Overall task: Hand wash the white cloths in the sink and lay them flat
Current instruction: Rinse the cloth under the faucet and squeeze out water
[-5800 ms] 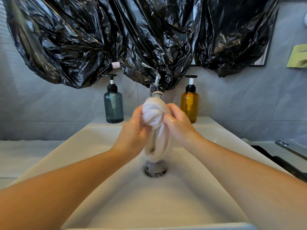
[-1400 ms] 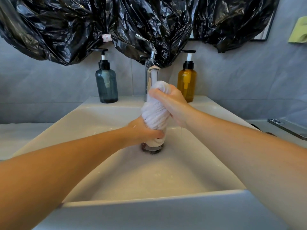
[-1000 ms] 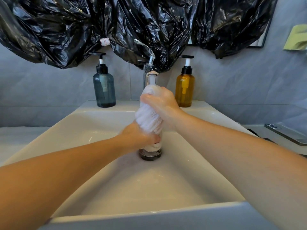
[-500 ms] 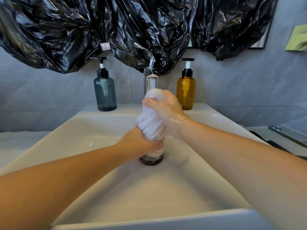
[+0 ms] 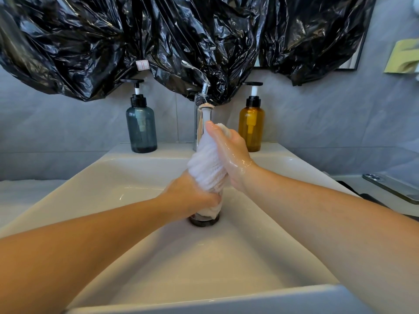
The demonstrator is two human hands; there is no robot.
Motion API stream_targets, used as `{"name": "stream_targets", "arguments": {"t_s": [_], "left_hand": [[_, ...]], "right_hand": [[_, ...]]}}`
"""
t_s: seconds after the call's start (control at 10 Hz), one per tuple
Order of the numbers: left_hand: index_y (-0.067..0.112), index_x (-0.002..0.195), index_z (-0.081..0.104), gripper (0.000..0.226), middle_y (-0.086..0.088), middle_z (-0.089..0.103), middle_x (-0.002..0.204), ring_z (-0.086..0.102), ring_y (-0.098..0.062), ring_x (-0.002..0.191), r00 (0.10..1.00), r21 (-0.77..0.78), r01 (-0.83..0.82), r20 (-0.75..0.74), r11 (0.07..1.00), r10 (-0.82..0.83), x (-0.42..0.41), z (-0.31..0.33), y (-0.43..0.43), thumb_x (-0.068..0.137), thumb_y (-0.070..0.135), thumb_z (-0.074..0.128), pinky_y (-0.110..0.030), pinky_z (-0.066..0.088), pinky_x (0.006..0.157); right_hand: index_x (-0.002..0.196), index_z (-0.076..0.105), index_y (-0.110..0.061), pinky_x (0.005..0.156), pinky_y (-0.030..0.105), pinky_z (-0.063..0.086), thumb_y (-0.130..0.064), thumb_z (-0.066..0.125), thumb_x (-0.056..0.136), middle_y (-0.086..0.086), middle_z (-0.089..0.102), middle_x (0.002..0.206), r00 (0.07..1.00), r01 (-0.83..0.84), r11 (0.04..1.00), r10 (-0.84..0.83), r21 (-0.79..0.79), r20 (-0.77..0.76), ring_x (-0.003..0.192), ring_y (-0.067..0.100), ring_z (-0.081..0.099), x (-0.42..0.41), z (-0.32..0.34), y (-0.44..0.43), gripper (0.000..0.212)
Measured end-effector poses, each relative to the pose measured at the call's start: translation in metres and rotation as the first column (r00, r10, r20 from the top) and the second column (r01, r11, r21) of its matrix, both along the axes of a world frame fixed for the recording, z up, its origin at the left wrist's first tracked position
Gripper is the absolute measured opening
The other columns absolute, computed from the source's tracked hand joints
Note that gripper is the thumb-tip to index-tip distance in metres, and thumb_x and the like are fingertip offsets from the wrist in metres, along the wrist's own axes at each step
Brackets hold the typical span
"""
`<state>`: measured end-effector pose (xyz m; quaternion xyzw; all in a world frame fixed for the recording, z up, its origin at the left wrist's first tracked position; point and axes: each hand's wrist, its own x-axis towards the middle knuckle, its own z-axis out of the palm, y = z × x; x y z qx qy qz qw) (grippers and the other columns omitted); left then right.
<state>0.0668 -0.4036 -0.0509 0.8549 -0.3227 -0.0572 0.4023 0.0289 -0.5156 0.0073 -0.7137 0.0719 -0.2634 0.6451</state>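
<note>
- The white cloth point(image 5: 205, 168) is twisted into an upright rope over the drain point(image 5: 204, 219) in the middle of the sink point(image 5: 136, 162). Its top is just under the tap point(image 5: 205, 103). I cannot tell whether its bottom end touches the drain or hangs just above it.
- The right hand point(image 5: 231, 152) holds the upper end, its wet, shiny fingers point(image 5: 212, 129) curled tight round the cloth. The left hand point(image 5: 192, 196) grips the lower end, low in the basin, with its fingers also closed round the cloth.
- Judging by the spiral ridges in the cloth, the step in hand is wringing.
- To do it well, the hands should turn against each other and grip both ends hard, because wet cloth slips easily through soapy or wet fingers.
- A pale stream seems to fall from the tap onto the top of the cloth. If this is the last wring, the cloth should come out from under the stream, or the tap should be shut, so the cloth does not soak again.
- Holding the twist low and centred sends the run-off to the drain. That keeps it off the worktop point(image 5: 27, 191) on the left and away from the grey-blue pump bottle point(image 5: 141, 125) and the amber pump bottle point(image 5: 251, 125) on the far rim.
- The thick middle likely holds the most water, so a second twist with the hands closer together would help.
- Laying flat is not yet done; the cloth will need untwisting and shaking out first.
</note>
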Motion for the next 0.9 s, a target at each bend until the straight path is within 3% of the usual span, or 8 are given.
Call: {"name": "stream_targets", "arguments": {"t_s": [0.1,0.2,0.3,0.4,0.5,0.6,0.8,0.9], "left_hand": [[0.009,0.08,0.055,0.019,-0.006,0.05,0.073,0.046,-0.018,0.066,0.999,0.036,0.02,0.033,0.999,-0.021,0.001,0.0,-0.001,0.071,0.011,0.071,-0.03,0.043,0.058],[0.013,0.098,0.06,0.025,-0.006,0.059,0.087,0.057,-0.02,0.077,0.999,0.04,0.006,0.044,0.999,-0.007,0.005,-0.001,-0.002,0.079,0.012,0.076,-0.029,0.05,0.065],[0.018,0.072,0.053,0.022,0.001,0.05,0.072,0.048,-0.014,0.065,1.0,0.073,-0.01,-0.012,0.997,0.01,0.008,0.0,-0.002,0.078,0.008,0.071,-0.015,0.038,0.053],[0.016,0.099,0.061,0.032,-0.003,0.063,0.091,0.061,-0.019,0.084,0.995,0.096,-0.049,-0.078,0.994,0.057,0.005,0.006,0.003,0.074,0.027,0.078,-0.027,0.053,0.066],[0.026,0.107,0.057,0.065,-0.001,0.065,0.1,0.064,-0.016,0.091,0.987,0.113,-0.091,-0.124,0.989,0.105,0.0,0.009,0.009,0.05,0.051,0.076,-0.034,0.058,0.075],[0.025,0.102,0.06,0.057,-0.006,0.068,0.098,0.067,-0.022,0.092,0.988,0.165,-0.063,-0.132,0.984,0.085,0.007,0.006,0.012,0.052,0.05,0.074,-0.042,0.059,0.084],[0.028,0.079,0.058,0.043,0.003,0.062,0.079,0.06,-0.024,0.075,0.991,0.184,0.073,-0.123,0.98,-0.051,0.01,0.008,0.018,0.053,0.061,0.067,-0.039,0.052,0.07],[0.023,0.097,0.062,0.062,0.005,0.063,0.079,0.059,-0.015,0.074,0.983,0.245,0.064,-0.184,0.967,-0.019,0.013,0.012,0.024,0.053,0.067,0.069,-0.028,0.051,0.073]], "right_hand": [[0.107,0.06,-0.025,0.092,0.038,0.051,-0.054,0.065,0.091,0.001,0.068,0.106,0.998,-0.029,0.995,0.034,0.092,-0.049,0.102,0.019,0.064,-0.002,0.0,0.001,0.033],[0.111,0.06,-0.024,0.095,0.04,0.051,-0.056,0.063,0.092,0.002,0.068,0.106,0.997,-0.044,0.994,0.05,0.097,-0.061,0.103,0.022,0.065,-0.002,0.002,0.001,0.038],[0.118,0.058,-0.022,0.103,0.046,0.049,-0.059,0.062,0.091,0.004,0.067,0.112,0.992,-0.08,0.995,0.085,0.057,-0.091,0.109,0.024,0.063,0.002,0.003,0.0,0.046],[0.12,0.058,-0.021,0.108,0.048,0.046,-0.061,0.059,0.092,0.003,0.065,0.114,0.992,-0.093,0.996,0.094,0.012,-0.079,0.109,0.023,0.062,0.002,0.005,0.002,0.049],[0.107,0.062,-0.021,0.107,0.05,0.046,-0.067,0.051,0.089,0.003,0.063,0.11,0.984,-0.16,0.987,0.158,-0.029,-0.084,0.106,0.024,0.059,0.005,0.009,0.003,0.051],[0.09,0.058,-0.025,0.102,0.044,0.048,-0.055,0.044,0.101,0.002,0.063,0.098,0.986,-0.114,0.993,0.109,-0.035,-0.123,0.1,0.023,0.062,0.005,0.011,0.003,0.035],[0.122,0.063,-0.007,0.105,0.041,0.047,-0.031,0.046,0.105,0.018,0.065,0.128,0.98,-0.111,0.993,0.115,0.036,-0.164,0.114,0.033,0.063,0.0,0.017,0.0,0.034],[0.11,0.065,-0.014,0.092,0.035,0.05,-0.028,0.05,0.104,0.011,0.067,0.112,0.972,-0.149,0.986,0.161,0.081,-0.17,0.098,0.026,0.064,0.001,0.016,-0.001,0.021]]}}
